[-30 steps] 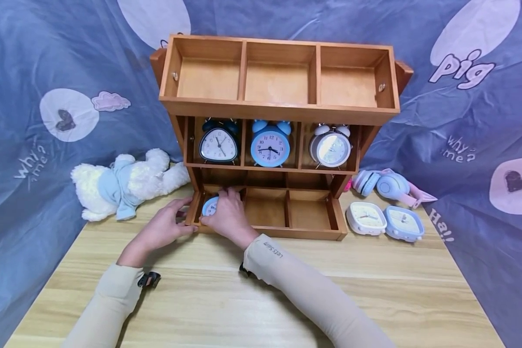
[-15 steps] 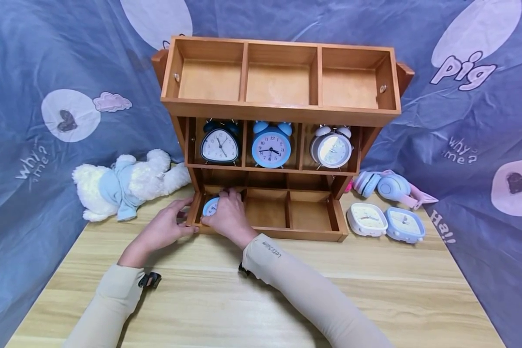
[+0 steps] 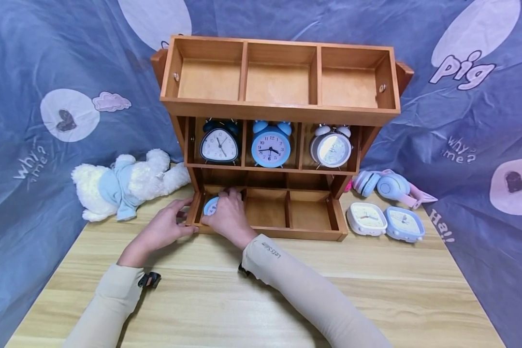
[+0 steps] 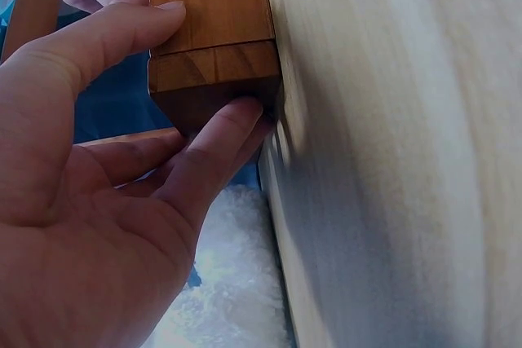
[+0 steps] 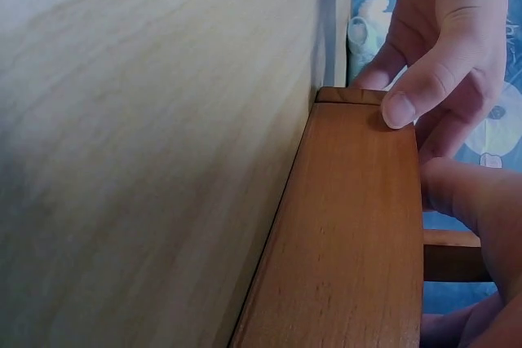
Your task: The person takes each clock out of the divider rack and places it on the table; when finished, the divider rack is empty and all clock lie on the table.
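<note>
A three-tier wooden shelf (image 3: 278,112) stands on the table. In its bottom tray's left compartment sits a light blue round clock (image 3: 210,206), partly covered by my right hand (image 3: 229,215), whose fingers are around it. My left hand (image 3: 167,226) grips the tray's left front corner. In the left wrist view, the thumb of this left hand (image 4: 106,169) lies on the front board (image 4: 214,6) and the fingers reach along the side. From the right wrist, the right hand (image 5: 481,201) shows only at the edge, behind the front board, and the clock is hidden.
The middle tier holds a dark triangular clock (image 3: 219,144), a blue twin-bell clock (image 3: 270,147) and a white twin-bell clock (image 3: 332,149). Right of the shelf lie a white square clock (image 3: 367,219), a blue square clock (image 3: 404,224) and headphones (image 3: 391,186). A white plush toy (image 3: 132,183) lies left.
The light blue clock has shifted very slightly to the right under my right hand. My left hand stays at the tray's corner.
</note>
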{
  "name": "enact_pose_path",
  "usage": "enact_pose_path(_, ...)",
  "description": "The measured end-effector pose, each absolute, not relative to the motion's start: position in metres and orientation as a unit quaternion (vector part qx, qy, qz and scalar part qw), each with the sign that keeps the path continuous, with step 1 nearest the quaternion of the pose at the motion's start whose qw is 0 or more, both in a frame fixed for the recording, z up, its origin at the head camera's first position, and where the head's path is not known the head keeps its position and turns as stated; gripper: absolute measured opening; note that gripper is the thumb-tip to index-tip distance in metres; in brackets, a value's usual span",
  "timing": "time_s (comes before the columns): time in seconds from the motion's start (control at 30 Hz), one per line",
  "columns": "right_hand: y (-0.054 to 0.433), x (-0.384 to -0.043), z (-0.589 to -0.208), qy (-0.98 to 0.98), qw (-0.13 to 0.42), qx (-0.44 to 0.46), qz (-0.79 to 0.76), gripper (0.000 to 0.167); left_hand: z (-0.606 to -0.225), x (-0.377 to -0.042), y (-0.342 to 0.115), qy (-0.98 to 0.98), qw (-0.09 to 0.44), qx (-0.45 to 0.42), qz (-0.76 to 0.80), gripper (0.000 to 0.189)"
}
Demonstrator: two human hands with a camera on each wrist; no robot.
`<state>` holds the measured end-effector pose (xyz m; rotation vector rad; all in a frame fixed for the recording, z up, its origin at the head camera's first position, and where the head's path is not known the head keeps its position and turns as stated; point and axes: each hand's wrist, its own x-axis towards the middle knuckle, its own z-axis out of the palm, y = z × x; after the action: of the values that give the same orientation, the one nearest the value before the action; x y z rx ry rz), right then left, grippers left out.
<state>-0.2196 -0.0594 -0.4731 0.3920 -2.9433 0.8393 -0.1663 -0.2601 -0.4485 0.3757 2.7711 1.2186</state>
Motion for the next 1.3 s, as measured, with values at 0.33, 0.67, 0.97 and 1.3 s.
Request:
enact_pose_path(0.33,-0.055,-0.195,-0.428,-0.950,0.027,0.126,0.286,0.076,-0.447,-0.166,-0.261,0.907,0.049,0.124,0.399,0.088)
enact_pose_path(0.67,-0.053,-0.195,-0.420,-0.949,0.041,0.135,0.281,0.071,-0.447,-0.166,-0.261,0.908,0.054,0.120,0.397,0.088)
enact_pose_path(0.97,-0.051,-0.191,-0.414,-0.946,0.054,0.149,0.284,0.069,-0.446,-0.166,-0.261,0.908,0.054,0.122,0.396,0.087)
enact_pose_path(1.3,-0.047,-0.188,-0.405,-0.943,0.057,0.157,0.289,0.072,-0.446,-0.165,-0.260,0.910,0.051,0.123,0.393,0.086)
